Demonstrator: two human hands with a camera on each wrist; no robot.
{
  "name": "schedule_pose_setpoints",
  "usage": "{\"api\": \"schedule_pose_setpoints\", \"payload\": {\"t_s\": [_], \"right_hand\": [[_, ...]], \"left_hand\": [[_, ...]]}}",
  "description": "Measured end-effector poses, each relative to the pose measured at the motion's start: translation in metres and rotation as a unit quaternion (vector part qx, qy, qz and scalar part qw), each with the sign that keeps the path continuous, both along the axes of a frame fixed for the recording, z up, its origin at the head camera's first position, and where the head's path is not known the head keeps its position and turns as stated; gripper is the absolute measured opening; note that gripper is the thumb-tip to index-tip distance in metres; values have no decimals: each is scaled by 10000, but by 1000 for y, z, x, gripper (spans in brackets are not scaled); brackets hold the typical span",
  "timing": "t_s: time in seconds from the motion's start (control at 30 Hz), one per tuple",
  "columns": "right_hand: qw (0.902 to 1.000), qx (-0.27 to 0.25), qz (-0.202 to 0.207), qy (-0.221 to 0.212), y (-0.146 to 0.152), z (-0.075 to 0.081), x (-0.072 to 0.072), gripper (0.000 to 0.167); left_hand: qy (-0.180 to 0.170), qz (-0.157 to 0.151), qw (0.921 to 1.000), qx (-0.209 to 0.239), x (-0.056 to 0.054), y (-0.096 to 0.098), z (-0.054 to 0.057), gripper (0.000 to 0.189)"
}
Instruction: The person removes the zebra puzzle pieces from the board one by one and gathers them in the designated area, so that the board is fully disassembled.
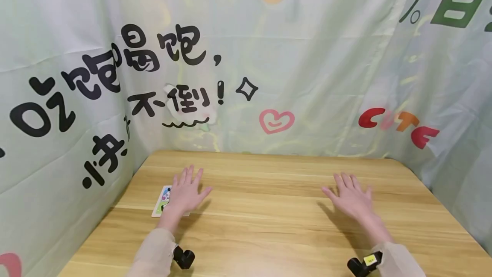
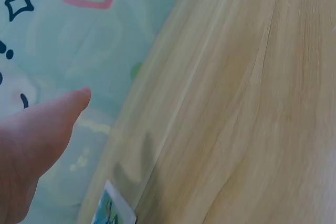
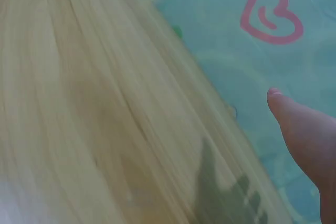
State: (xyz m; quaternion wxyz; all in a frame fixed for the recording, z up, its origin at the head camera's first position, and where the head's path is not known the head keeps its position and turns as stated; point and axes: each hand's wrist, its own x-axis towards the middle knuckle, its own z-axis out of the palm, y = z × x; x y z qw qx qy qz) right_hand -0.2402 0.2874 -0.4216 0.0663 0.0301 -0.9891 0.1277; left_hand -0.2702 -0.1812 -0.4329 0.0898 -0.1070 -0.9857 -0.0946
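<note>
My left hand [image 1: 186,194] is held over the left part of the wooden table, palm down with fingers spread and straight. Partly hidden beneath it lies a flat, white-edged card or booklet [image 1: 158,210] with a colourful cartoon picture. A corner of that card [image 2: 118,208] shows at the bottom of the left wrist view, next to the hand's shadow. On the other side, my right hand [image 1: 352,198] hovers above the table with its fingers spread, holding nothing. Only its thumb side [image 3: 302,129] appears in the right wrist view.
The wooden table [image 1: 265,213] meets a printed fabric curtain [image 1: 326,76] at the back and both sides. Black wrist cameras sit at the left cuff [image 1: 184,257] and the right cuff [image 1: 359,266].
</note>
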Motion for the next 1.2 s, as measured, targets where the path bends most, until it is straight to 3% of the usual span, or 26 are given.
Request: {"api": "schedule_pose_setpoints", "payload": {"t_s": [0.37, 0.57, 0.67, 0.83, 0.93, 1.03, 1.2], "right_hand": [[9947, -796, 569, 328, -59, 10, -14, 82], [9740, -2032, 992, 159, -113, 9, -20, 76], [9580, -2618, 1167, -25, -144, 9, -19, 73], [9387, -3082, 1531, -184, -193, 10, -14, 74], [9282, -3194, 1882, -324, -222, 10, -9, 75], [9212, -3204, 2150, -495, -249, 7, -5, 75], [9165, -3234, 2218, -784, -287, -5, 1, 73]], "left_hand": [[131, 50, 9985, 527, 18, -44, 0, 80], [136, 241, 9943, 1032, 31, -76, 1, 90], [-69, 346, 9874, 1539, 39, -90, 2, 94], [-575, 466, 9678, 2405, 47, -112, -3, 97], [-846, 582, 9631, 2488, 50, -123, -6, 96], [-1069, 714, 9632, 2362, 53, -128, -8, 94], [-1325, 774, 9576, 2440, 56, -129, -9, 92]]}}
